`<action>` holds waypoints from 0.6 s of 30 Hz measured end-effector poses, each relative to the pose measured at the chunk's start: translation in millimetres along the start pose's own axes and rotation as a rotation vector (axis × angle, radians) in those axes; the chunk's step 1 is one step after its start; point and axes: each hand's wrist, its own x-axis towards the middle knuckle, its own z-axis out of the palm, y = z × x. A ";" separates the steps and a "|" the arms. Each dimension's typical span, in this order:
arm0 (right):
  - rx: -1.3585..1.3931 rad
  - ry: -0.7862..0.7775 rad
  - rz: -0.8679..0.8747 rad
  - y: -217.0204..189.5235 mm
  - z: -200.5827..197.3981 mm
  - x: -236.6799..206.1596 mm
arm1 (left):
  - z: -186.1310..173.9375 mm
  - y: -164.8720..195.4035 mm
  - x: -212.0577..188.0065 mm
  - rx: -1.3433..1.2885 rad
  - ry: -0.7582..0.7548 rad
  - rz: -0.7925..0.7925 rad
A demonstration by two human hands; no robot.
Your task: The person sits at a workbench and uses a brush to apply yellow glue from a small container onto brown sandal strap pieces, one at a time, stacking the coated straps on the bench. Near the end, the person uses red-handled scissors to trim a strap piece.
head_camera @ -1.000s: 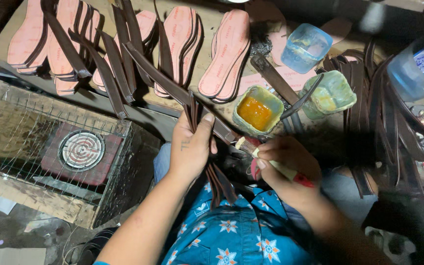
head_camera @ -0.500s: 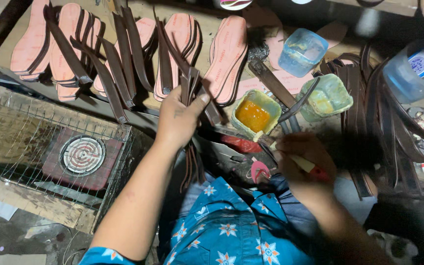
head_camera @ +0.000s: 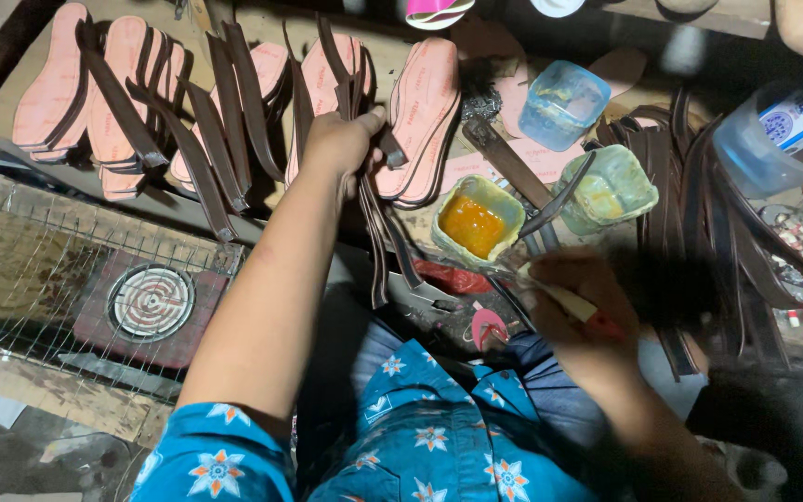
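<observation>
Left hand [head_camera: 341, 144] on strap bundle [head_camera: 378, 237]

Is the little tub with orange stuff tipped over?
No, the green tub of orange glue stands upright on the workbench, open side up.

Upper left, the pink insoles [head_camera: 425, 116] look matt and faintly textured; the dark brown straps [head_camera: 378, 232] seem smooth leather-like with a dull sheen. The centre tub [head_camera: 476, 221] is glossy, smeared plastic. Lower left, thin metal wire mesh [head_camera: 48, 270] covers rough wood.
</observation>
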 end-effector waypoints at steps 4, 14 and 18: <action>0.076 0.018 0.213 5.1 -3.7 15.2 | 6.6 -22.1 -3.4 0.109 0.233 0.580; -0.360 -0.279 -0.192 31.1 5.3 81.7 | -2.1 -95.9 -66.2 -0.425 -0.395 0.063; -0.368 -0.412 -0.171 35.5 21.0 89.3 | 1.1 -118.4 -71.6 -0.426 -0.459 -0.095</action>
